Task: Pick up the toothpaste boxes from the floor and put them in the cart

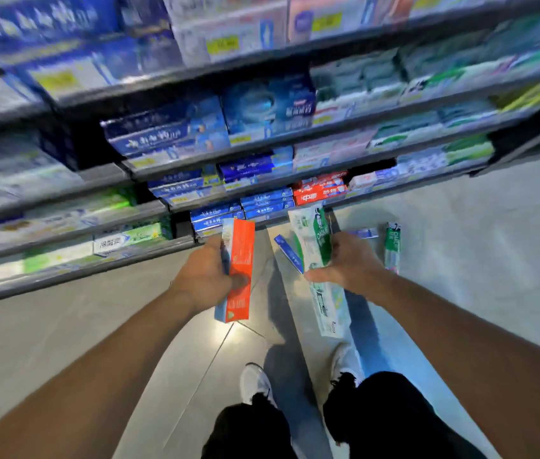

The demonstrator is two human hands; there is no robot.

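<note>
Left hand [205, 276]: gripped a long orange cardboard toothpaste box [240, 270]. Right hand [351, 260]: clamped on green-and-white toothpaste boxes [315, 240]. On grey tiled floor [460, 260]: blue box [290, 255], green box [392, 246]. Cart: unseen. Risk: the long right-hand boxes, held off-centre, could slip.
</note>
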